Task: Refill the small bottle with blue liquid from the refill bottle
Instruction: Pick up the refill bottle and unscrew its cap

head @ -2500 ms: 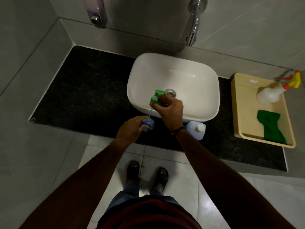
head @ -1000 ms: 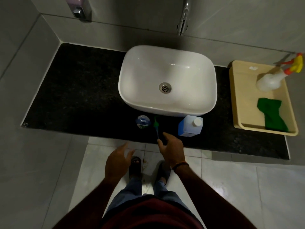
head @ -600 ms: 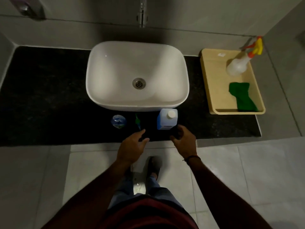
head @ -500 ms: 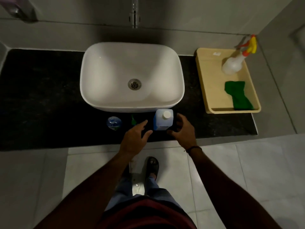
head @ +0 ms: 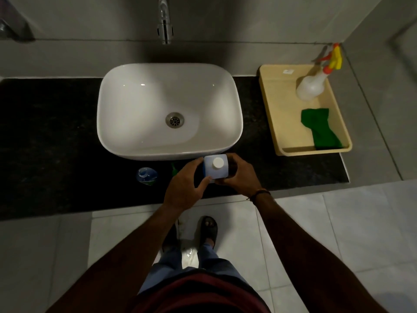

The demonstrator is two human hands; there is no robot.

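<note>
Both my forearms reach forward from the bottom of the view and draw in toward each other. My left hand is held palm inward, its fingers stretched forward and the thumb angled to the right, pressing against the near lower corner of the refill bottle. My right hand curls round that bottle's right side, fingers bent over its far edge, thumb tucked under near the left thumb. Together they form my grip. A dark band circles my right wrist.
</note>
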